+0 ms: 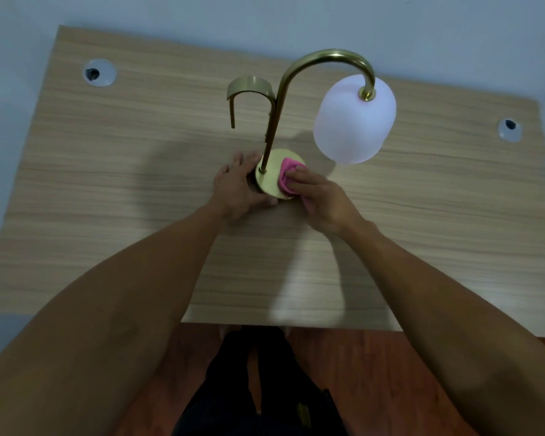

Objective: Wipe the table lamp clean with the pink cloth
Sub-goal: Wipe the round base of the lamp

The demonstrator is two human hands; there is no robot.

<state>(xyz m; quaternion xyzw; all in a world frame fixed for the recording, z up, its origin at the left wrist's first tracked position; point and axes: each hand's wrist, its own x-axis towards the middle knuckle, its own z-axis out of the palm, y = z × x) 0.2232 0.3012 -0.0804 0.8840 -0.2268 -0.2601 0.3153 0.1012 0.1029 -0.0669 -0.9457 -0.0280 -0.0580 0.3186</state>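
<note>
A brass table lamp stands in the middle of the wooden table. Its curved neck carries a frosted white shade at the right, and a brass hook-shaped handle curls to the left. My left hand grips the left and front edge of the round brass base. My right hand presses a bunched pink cloth onto the right side of the base. Part of the cloth is hidden under my fingers.
Two round cable grommets sit in the tabletop, one at the far left and one at the right. A pale wall runs behind the table. Reddish wood floor and my dark trousers show below the front edge.
</note>
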